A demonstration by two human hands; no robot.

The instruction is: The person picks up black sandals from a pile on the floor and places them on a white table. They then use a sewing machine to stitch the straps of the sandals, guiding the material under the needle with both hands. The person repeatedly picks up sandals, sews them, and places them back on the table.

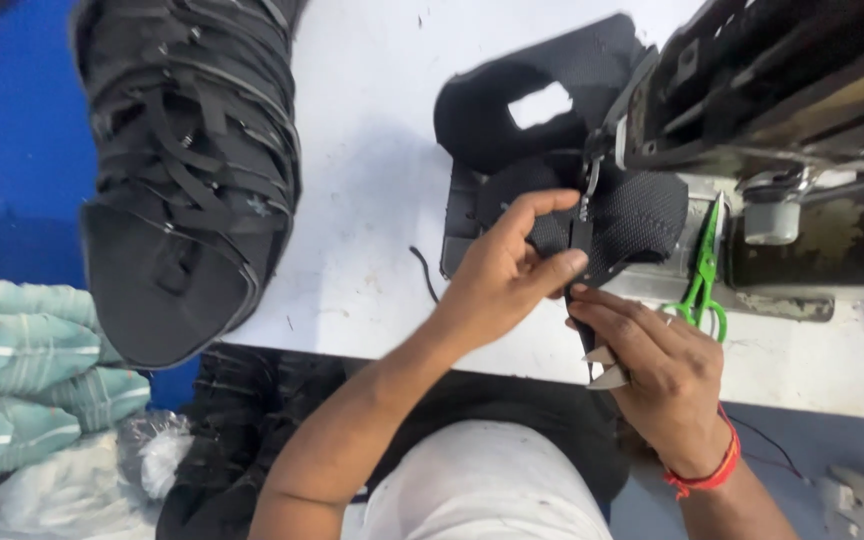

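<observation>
White table (372, 150) bears black pieces (192, 170), sewing machine (792, 130)

Scissors (702, 275) right of mesh piece (632, 215)

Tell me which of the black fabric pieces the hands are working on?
The black mesh piece under the sewing machine, pinched by the left hand and right hand. The big stack of black pieces lies untouched, far left.

White table (372, 120), scuffed and specked, lit bright from above. Blue floor (12, 150) at left. Striped teal cloth (22, 380) heaped beside clear plastic bags (62, 490) at lower left. Grey floor (812, 440) below table edge at right.
</observation>
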